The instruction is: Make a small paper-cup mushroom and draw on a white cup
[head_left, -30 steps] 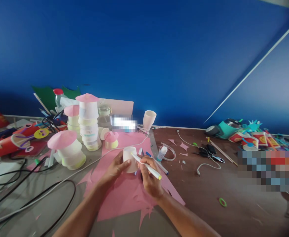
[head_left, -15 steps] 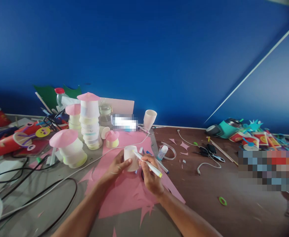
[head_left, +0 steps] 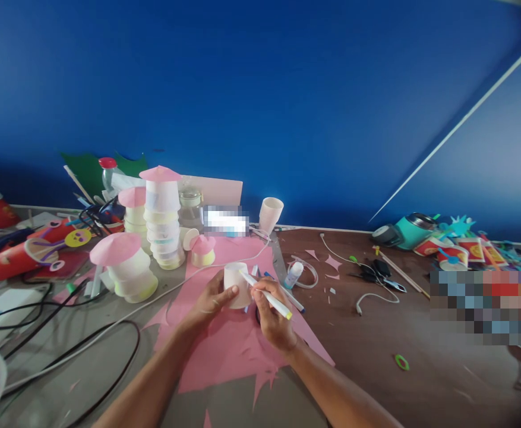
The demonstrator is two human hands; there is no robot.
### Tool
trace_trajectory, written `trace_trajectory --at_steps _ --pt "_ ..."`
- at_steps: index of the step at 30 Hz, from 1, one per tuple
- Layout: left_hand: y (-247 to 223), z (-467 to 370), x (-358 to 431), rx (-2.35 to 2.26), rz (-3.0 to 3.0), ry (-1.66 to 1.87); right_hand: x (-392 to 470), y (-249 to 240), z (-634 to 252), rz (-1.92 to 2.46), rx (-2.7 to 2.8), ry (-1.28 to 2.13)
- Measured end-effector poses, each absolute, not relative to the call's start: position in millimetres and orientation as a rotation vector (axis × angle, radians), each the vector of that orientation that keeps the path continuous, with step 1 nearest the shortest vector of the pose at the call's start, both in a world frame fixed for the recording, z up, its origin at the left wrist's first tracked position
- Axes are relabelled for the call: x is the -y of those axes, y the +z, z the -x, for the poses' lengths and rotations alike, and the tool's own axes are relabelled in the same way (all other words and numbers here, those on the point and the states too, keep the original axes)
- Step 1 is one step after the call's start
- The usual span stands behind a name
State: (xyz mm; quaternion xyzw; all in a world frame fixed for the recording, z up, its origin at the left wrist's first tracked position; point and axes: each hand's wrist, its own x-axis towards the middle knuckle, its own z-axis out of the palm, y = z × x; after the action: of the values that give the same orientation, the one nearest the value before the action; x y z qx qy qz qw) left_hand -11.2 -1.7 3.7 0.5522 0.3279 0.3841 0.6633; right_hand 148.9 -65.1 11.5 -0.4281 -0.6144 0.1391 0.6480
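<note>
My left hand [head_left: 213, 297] grips a white paper cup [head_left: 234, 279] by its side, thumb across the front. In my right hand [head_left: 270, 312] is a white marker [head_left: 272, 303] with a yellow end, held like a pen; its tip meets the cup near the upper right. Both hands are above a cut-up pink paper sheet [head_left: 215, 362]. Just beyond the cup sits a small piece with a pink paper cone [head_left: 203, 245] on top. To the left rises a tower of stacked white cups [head_left: 162, 202] under a pink paper roof, with shorter similar stacks around it.
A glue bottle [head_left: 294, 274] lies right of my hands, near pink scraps [head_left: 332, 262]. Another white cup [head_left: 270, 214] stands by the blue wall. Cables [head_left: 126, 351] cross the table at left. A teal flask [head_left: 414, 230] and red cups lie far right, beside a blurred patch.
Almost nothing differs. Both hands keep the same hold on the cup and marker, and the marker tip stays at the cup's upper side.
</note>
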Motion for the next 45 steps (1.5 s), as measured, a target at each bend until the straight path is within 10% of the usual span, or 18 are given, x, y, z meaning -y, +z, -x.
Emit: trace_trajectory --at_steps 45 --pt "-1 15 -3 -0.718 -1.351 0.810 67 10 -153 1.073 1.279 0.413"
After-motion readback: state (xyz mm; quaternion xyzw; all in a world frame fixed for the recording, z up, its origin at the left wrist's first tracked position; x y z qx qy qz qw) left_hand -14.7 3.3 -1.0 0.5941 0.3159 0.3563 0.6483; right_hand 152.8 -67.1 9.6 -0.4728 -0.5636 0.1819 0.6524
